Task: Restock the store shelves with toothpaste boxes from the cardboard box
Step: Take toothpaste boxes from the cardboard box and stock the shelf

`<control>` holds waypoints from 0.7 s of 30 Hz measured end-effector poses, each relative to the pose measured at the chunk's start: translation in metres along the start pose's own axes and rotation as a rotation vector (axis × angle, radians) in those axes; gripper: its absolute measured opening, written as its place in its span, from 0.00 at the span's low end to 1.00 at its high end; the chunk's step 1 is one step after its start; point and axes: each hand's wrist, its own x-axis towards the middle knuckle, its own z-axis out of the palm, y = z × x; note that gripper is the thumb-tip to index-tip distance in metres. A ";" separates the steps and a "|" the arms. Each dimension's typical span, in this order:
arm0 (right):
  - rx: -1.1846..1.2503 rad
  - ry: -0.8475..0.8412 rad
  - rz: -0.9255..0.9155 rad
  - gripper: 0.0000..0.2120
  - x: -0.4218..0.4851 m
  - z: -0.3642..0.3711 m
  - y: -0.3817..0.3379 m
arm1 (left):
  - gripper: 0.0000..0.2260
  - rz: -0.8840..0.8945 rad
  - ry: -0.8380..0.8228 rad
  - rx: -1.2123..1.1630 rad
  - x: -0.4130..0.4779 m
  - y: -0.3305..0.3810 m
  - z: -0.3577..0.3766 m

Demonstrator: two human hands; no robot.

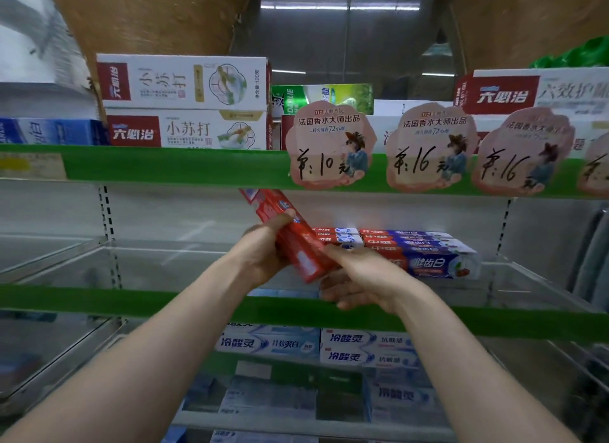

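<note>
Red toothpaste boxes [290, 241] going onto middle shelf [131, 302].
Left hand [267, 251] fingers wrap them; right hand [362, 277] fingers at near end, grip unclear. Level first, then slide flush left of stocked stack [435, 254].

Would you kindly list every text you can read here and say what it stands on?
"小苏打": white boxes, top shelf.
"DARLIE": green box behind them.
"法国香水大师出品" and handwritten "10元": pink tag.
"16元": next pink tag.
"健齿白": blue box, middle shelf.
"冷酸灵": white-blue boxes, lower shelf.
Print on the held red box: too blurred to read.
</note>
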 end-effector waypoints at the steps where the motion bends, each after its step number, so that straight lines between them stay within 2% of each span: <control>1: -0.049 0.021 -0.007 0.24 -0.001 -0.004 -0.001 | 0.17 0.000 0.023 0.082 0.000 0.005 -0.003; 4: 0.006 0.114 -0.057 0.26 0.004 -0.016 -0.004 | 0.19 -0.081 0.026 0.540 -0.011 0.018 -0.008; 6: 0.172 0.121 -0.067 0.27 0.008 -0.019 -0.009 | 0.16 -0.032 -0.073 0.895 -0.020 0.018 -0.003; 8: 0.259 0.113 -0.058 0.29 0.011 -0.021 -0.012 | 0.14 0.190 -0.189 1.234 -0.020 0.011 0.002; 9: 0.262 0.119 -0.043 0.29 0.011 -0.021 -0.013 | 0.17 0.330 -0.200 1.377 -0.016 0.007 0.004; 12: 0.336 0.191 -0.003 0.21 0.014 -0.023 -0.007 | 0.30 0.625 -0.122 1.702 -0.010 0.005 0.005; 13: 0.395 0.220 -0.002 0.18 0.015 -0.024 -0.003 | 0.33 0.648 -0.127 1.764 -0.010 0.006 0.004; 15: 0.517 0.244 -0.025 0.14 0.017 -0.028 0.004 | 0.36 0.528 -0.196 1.709 -0.010 0.012 0.000; 18: 0.637 0.228 -0.057 0.10 0.017 -0.036 0.015 | 0.30 0.198 -0.275 1.407 -0.009 0.025 -0.009; 21: 0.679 0.187 -0.053 0.09 0.018 -0.041 0.023 | 0.21 0.142 -0.221 1.375 -0.003 0.031 -0.023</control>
